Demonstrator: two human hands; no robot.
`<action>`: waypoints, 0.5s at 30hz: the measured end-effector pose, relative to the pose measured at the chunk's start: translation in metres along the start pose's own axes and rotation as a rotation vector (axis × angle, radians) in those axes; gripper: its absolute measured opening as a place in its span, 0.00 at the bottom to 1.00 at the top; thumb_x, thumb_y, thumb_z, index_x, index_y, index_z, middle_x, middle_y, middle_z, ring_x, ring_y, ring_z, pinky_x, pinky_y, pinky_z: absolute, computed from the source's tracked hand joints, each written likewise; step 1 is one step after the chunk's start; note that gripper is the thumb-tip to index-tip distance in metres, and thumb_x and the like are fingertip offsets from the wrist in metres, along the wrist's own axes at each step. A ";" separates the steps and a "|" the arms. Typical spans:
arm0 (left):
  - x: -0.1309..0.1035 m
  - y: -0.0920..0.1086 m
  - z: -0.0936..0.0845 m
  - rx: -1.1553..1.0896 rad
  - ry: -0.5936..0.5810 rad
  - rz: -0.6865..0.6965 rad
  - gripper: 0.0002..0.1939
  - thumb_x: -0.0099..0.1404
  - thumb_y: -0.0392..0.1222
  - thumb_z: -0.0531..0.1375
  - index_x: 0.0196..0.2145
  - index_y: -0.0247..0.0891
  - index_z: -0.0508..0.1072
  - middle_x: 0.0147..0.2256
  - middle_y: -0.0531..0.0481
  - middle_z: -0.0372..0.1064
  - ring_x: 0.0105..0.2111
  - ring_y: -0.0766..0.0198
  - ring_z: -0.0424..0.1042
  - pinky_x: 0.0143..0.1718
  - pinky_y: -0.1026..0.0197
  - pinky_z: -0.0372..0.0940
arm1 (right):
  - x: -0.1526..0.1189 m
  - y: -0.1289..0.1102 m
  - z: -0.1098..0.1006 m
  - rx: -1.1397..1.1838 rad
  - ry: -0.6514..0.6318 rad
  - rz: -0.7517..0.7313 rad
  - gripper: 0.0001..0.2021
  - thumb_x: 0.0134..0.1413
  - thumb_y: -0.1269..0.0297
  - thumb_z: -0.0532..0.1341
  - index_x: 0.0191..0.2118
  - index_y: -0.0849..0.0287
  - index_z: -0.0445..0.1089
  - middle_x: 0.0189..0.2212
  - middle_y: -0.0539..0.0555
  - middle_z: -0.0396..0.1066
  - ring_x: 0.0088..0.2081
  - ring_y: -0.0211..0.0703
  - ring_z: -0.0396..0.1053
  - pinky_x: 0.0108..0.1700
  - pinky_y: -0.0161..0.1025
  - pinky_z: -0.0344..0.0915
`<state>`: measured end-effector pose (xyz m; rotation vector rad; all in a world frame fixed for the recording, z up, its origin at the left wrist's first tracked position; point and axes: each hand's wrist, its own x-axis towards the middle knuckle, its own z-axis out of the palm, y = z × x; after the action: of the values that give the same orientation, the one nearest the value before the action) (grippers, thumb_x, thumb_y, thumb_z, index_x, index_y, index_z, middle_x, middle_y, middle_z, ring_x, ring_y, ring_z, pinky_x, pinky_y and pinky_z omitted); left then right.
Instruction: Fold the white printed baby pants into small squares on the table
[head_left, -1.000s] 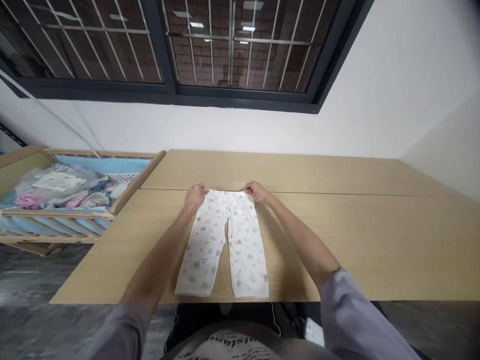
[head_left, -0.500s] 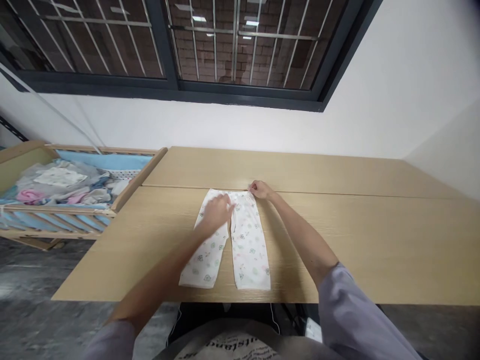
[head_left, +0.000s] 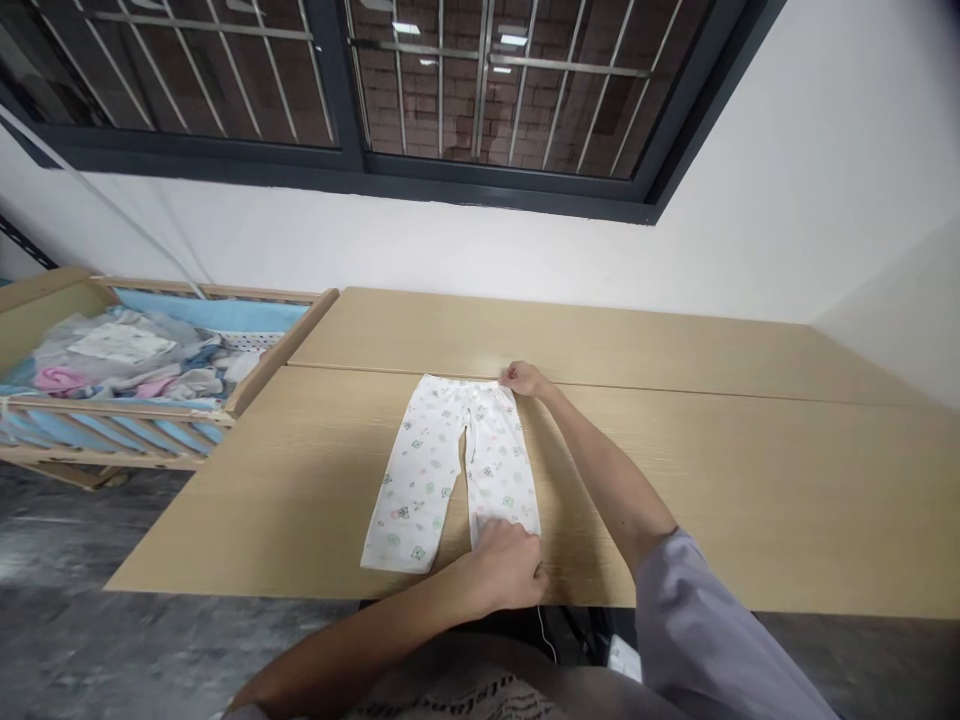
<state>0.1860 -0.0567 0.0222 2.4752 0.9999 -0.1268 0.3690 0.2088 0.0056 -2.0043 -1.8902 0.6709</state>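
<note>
White baby pants point(head_left: 427, 465) with a small green and pink print lie flat on the wooden table point(head_left: 712, 480), waistband at the far side and legs toward me. My right hand point(head_left: 523, 379) pinches the right corner of the waistband, fingers closed. My left hand point(head_left: 508, 568) is curled closed at the hem of the right leg, close to the table's front edge, and covers that hem. The left leg lies untouched, its hem in full view.
To the left of the table stands a wooden crib point(head_left: 281, 352) with blue lining, holding a heap of clothes point(head_left: 120, 345). Behind the table, a white wall point(head_left: 262, 235) carries a barred window point(head_left: 480, 180). A seam runs lengthwise along the tabletop.
My left hand has moved from the crotch area of the pants down to the right leg's hem and closed there. My right hand stays at the waistband corner.
</note>
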 end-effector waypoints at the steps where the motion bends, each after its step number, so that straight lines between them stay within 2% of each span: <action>1: -0.003 -0.001 -0.003 -0.019 0.020 0.000 0.12 0.63 0.47 0.57 0.28 0.43 0.79 0.28 0.36 0.77 0.31 0.46 0.77 0.32 0.44 0.63 | -0.002 -0.003 -0.002 0.007 0.009 0.002 0.06 0.54 0.65 0.66 0.36 0.62 0.72 0.36 0.55 0.77 0.37 0.40 0.72 0.34 0.30 0.60; 6: -0.030 -0.009 -0.018 -0.188 0.144 -0.009 0.16 0.66 0.43 0.53 0.24 0.41 0.73 0.24 0.45 0.73 0.27 0.55 0.73 0.33 0.52 0.61 | -0.007 -0.029 -0.012 0.036 0.040 -0.024 0.09 0.55 0.65 0.65 0.42 0.61 0.72 0.38 0.54 0.77 0.36 0.38 0.71 0.35 0.30 0.61; 9: -0.055 -0.020 -0.027 -0.403 0.202 -0.102 0.18 0.68 0.47 0.52 0.22 0.41 0.67 0.22 0.49 0.71 0.25 0.61 0.70 0.28 0.57 0.56 | -0.006 -0.052 -0.013 0.041 0.063 -0.056 0.10 0.55 0.66 0.64 0.43 0.61 0.72 0.37 0.53 0.77 0.35 0.37 0.71 0.35 0.30 0.61; 12: -0.083 -0.033 -0.034 -0.577 0.226 -0.220 0.19 0.69 0.50 0.51 0.23 0.41 0.65 0.23 0.51 0.73 0.25 0.63 0.69 0.29 0.60 0.56 | -0.001 -0.081 -0.006 0.027 0.079 -0.086 0.09 0.54 0.69 0.62 0.42 0.61 0.72 0.37 0.54 0.77 0.36 0.38 0.71 0.36 0.31 0.62; 15: -0.111 -0.046 -0.036 -0.614 0.279 -0.338 0.20 0.69 0.52 0.51 0.21 0.41 0.63 0.22 0.52 0.72 0.25 0.63 0.69 0.30 0.60 0.57 | 0.007 -0.109 0.009 -0.002 0.084 -0.107 0.10 0.52 0.71 0.62 0.42 0.61 0.73 0.39 0.56 0.77 0.39 0.42 0.72 0.37 0.32 0.63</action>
<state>0.0705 -0.0821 0.0642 1.7824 1.3288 0.3758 0.2719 0.2239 0.0545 -1.8866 -1.9326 0.5478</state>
